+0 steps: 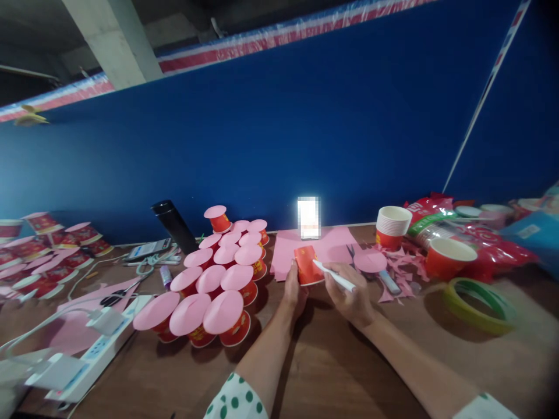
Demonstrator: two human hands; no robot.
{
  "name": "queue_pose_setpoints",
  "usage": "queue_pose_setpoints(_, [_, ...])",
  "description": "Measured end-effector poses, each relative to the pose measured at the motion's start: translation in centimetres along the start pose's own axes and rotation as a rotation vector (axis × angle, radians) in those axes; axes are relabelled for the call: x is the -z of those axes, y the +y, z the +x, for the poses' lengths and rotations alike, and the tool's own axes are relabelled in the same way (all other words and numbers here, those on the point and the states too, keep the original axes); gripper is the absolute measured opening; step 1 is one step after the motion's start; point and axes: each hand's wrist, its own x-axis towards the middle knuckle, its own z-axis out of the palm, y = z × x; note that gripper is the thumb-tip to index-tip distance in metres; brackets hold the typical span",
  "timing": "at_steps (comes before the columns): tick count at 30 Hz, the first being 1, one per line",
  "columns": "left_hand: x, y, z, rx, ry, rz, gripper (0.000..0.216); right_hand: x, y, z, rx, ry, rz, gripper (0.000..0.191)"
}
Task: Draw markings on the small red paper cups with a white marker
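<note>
My left hand (294, 291) grips a red paper cup (308, 265) turned upside down on a pink sheet of paper (329, 243). My right hand (351, 297) is closed around a white pen (334, 275), whose tip rests against the cup's side. A cut pink paper circle (370, 261) lies just right of the pen, with scissors (350, 253) partly under it.
Left of my hands stand several red cups capped with pink discs (222, 276). A stack of cups (392, 228), an open red cup (449, 256), pink scraps, snack bags and a green tape roll (478, 298) lie right. A power strip (94, 349), black flask (174, 226) and scissors lie left.
</note>
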Motion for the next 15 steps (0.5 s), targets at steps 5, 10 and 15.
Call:
queue_pose_setpoints(5, [-0.14,-0.06,-0.03,0.0,-0.015,-0.001,0.039,-0.01,0.04,0.09,-0.003,0.011,-0.023,0.015])
queue_pose_setpoints(10, [-0.25,0.16,-0.18,0.002,-0.006,0.028,0.038,0.03,-0.17,0.17,-0.001,0.004,-0.022,0.015])
queue_pose_setpoints(15, [-0.32,0.32,-0.34,0.011,0.012,0.023,0.039,0.07,-0.45,0.25,0.0,-0.012,0.01,0.014])
